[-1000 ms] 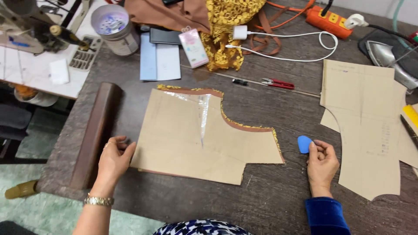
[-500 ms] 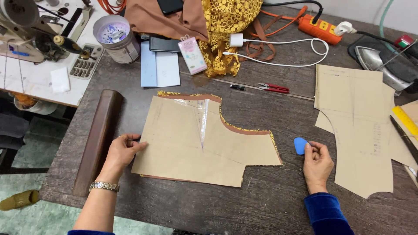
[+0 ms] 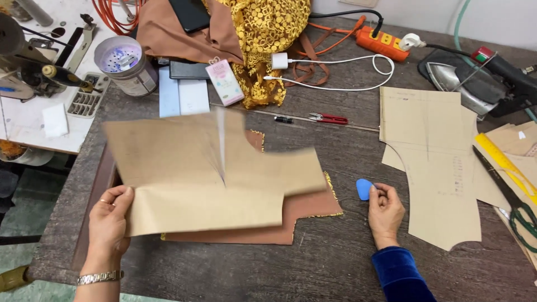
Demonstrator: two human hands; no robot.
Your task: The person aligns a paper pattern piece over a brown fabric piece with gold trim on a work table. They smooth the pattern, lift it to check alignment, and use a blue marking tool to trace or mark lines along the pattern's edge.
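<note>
At lower left, the left hand pinches the raised paper pattern above brown fabric on the counter. Right of centre, the right hand grips blue chalk. At upper left, a round tub holds small bits.

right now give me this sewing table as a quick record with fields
left hand: grip on the lower left corner of the paper pattern piece, lifted and blurred
under it: brown fabric piece, flat on the table
right hand: holds blue tailor's chalk
right side: second paper pattern, scissors
far edge: gold lace fabric, orange power strip
</note>
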